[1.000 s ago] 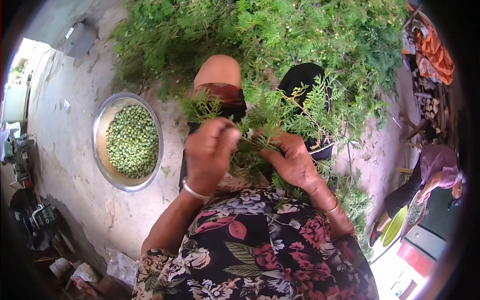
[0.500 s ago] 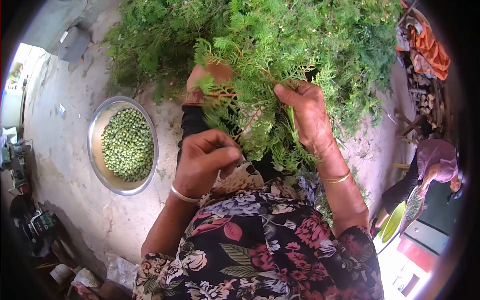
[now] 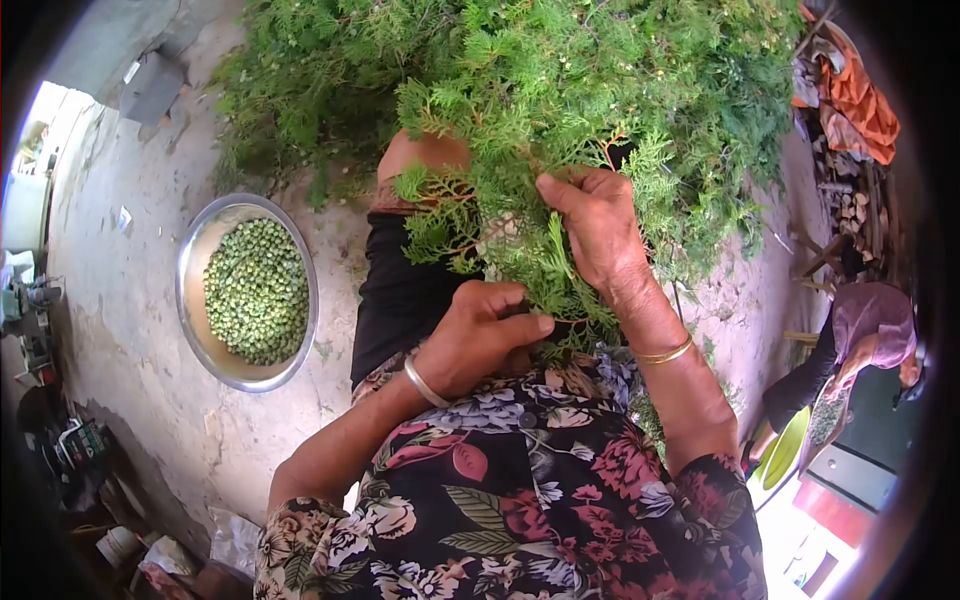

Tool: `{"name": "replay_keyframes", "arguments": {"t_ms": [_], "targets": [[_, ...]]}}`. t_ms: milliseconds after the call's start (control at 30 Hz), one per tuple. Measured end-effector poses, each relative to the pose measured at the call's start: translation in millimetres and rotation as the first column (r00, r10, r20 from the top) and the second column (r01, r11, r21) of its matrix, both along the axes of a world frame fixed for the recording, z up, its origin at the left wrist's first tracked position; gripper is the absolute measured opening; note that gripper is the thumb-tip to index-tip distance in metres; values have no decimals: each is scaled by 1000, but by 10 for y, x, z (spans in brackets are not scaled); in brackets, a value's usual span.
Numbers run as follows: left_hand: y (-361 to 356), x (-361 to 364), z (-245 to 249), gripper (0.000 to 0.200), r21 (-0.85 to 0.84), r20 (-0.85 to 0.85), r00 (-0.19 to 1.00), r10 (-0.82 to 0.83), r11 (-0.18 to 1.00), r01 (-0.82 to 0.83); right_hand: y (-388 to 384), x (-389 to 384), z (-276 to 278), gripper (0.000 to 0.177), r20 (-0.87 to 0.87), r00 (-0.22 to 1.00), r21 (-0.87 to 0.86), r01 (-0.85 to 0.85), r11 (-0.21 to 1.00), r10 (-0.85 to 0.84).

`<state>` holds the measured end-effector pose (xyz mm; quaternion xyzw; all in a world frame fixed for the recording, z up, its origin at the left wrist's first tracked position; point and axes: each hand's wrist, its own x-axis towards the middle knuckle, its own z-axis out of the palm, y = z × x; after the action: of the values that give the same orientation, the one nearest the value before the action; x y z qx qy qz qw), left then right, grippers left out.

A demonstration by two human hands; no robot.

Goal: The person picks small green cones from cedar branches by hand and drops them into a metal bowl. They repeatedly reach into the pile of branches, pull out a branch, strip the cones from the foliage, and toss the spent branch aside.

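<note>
My right hand (image 3: 598,225), with a gold bangle at the wrist, pinches a leafy green conifer branch (image 3: 490,150) between thumb and bent fingers. The branch has flat, scaly sprays and hangs over my lap. Lower and to the left, my left hand (image 3: 475,335), wearing a silver bangle, is curled beside the low sprays of the branch. Its thumb tip reaches those sprays; whatever lies inside the curled fingers is hidden. A metal bowl (image 3: 190,330) on the floor at the left holds many small round green cones (image 3: 255,290).
A large heap of conifer branches (image 3: 640,70) lies in front of me. To the right, another person (image 3: 870,320) bends over a tray near a green basin (image 3: 785,445). Orange cloth (image 3: 860,105) and stacked firewood (image 3: 855,205) are at the far right. A grey box (image 3: 152,87) stands back left.
My left hand has moved right and slightly down, toward the low sprays. The branch has swung and settled. My right hand has shifted slightly left, keeping its grip.
</note>
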<state>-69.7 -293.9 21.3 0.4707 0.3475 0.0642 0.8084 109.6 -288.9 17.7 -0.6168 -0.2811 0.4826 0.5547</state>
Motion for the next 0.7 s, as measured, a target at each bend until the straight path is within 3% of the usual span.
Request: {"name": "replay_keyframes", "arguments": {"t_ms": [33, 67, 100, 133, 167, 233, 267, 333, 367, 467, 500, 533, 600, 667, 700], "targets": [[-6, -7, -8, 16, -79, 31, 997, 72, 994, -69, -28, 44, 58, 22, 151, 976, -72, -146, 987, 156], [10, -17, -8, 16, -77, 30, 997, 72, 995, -70, -64, 60, 116, 22, 150, 976, -70, -147, 987, 156], [35, -33, -9, 16, -41, 57, 988, 142, 989, -140, -117, 58, 175, 30, 410, 873, -47, -267, 963, 262], [57, -44, -8, 16, -7, 87, 973, 213, 977, -213, -174, 55, 233, 39, 640, 693, -58, -386, 921, 331], [71, -42, 41, 16, -42, 83, 958, 274, 962, -271, -255, 67, 304, 39, 640, 692, -57, -391, 919, 334], [94, -48, 98, 16, -62, 72, 953, 294, 955, -290, -456, 61, 411, 59, 812, 458, -23, -596, 803, 363], [100, -47, 103, 16, -82, 62, 950, 306, 950, -301, -516, 23, 398, 59, 812, 454, -26, -599, 800, 367], [108, -32, 68, 17, -52, 71, 950, 304, 952, -301, -623, -44, 284, 65, 860, 332, -105, -629, 770, 388], [114, -20, 58, 17, -17, 79, 952, 295, 955, -295, -674, -64, 94, 57, 910, 282, -81, -595, 800, 302], [186, -32, 130, 21, 111, 81, 942, 324, 937, -332, -604, 65, -107, 48, 853, 359, -110, -588, 802, 379], [200, -50, 121, 24, 140, 111, 933, 341, 925, -354, -528, 45, -87, 30, 878, 424, 79, -583, 808, 220], [233, -93, 144, 24, 144, 110, 933, 343, 923, -356, -498, 29, -97, 30, 878, 426, 83, -585, 807, 218], [350, -250, 206, 25, 177, 245, 861, 445, 853, -491, -463, -4, -130, 15, 743, 635, 100, -417, 903, 211], [544, -517, 143, 22, -63, 484, 688, 541, 806, -589, -443, 37, -71, 9, 688, 693, 46, -338, 940, 215], [568, -624, 145, 20, -153, 453, 650, 610, 771, -618, -441, 69, -25, 4, 632, 745, -19, -261, 965, 214]]}}
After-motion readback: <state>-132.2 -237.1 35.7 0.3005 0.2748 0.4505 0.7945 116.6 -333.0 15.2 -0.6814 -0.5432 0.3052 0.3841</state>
